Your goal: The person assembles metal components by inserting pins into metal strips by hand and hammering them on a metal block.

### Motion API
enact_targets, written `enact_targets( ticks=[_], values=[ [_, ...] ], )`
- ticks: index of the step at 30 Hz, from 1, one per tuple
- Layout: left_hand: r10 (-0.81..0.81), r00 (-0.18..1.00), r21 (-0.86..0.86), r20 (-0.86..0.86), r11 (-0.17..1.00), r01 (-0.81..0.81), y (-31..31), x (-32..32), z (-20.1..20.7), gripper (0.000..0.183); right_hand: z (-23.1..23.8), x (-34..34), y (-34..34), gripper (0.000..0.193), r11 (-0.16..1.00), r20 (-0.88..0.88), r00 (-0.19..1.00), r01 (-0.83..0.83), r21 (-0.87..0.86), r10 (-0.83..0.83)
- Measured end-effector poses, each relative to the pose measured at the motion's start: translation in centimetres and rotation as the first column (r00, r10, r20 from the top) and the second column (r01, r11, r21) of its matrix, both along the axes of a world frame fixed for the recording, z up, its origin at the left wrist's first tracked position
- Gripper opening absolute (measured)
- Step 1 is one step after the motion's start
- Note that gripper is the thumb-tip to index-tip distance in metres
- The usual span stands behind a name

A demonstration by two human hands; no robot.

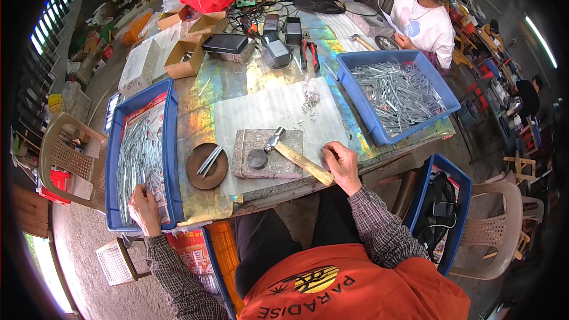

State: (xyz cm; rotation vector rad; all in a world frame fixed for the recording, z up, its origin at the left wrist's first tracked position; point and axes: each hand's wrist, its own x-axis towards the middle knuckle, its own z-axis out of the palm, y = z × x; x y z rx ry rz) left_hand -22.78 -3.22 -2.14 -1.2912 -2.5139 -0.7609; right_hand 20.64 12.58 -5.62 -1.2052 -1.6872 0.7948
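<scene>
My left hand point(145, 210) reaches over the near end of a blue tray point(172, 166) of thin metal strips point(137, 148), fingers pinched around what looks like one strip. My right hand point(342, 167) rests at the near edge of the white sheet, thumb and fingers closed; whatever they hold is hidden. Just left of it ends the wooden handle of a hammer point(302, 163), which lies across a stone block point(284, 173). Beside the hammer head sits a small round dark metal piece point(257, 158). Several strips point(211, 160) lie on a round brown dish point(198, 181).
Another blue tray point(379, 133) of metal pieces stands at the right. Small bits point(309, 99) lie on the white sheet point(237, 118). Pliers point(309, 53), cables and boxes fill the back. Across the table a person point(415, 24) reaches to a black object. A chair point(74, 157) stands left.
</scene>
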Motion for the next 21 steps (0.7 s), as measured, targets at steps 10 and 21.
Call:
enact_targets(
  ticks=[10, 21],
  values=[
    [-0.006, 1.0, -0.004, -0.001, 1.0, 0.006, -0.04, -0.22, -0.18, 0.013, -0.03, -0.04, -0.02, 0.012, 1.0, -0.009, 1.0, 0.002, -0.009, -0.002],
    [0.012, 1.0, -0.012, -0.015, 1.0, -0.012, -0.07, 0.14, 0.27, 0.013, -0.15, -0.03, 0.0, 0.012, 1.0, -0.016, 1.0, 0.002, -0.003, -0.002]
  ],
)
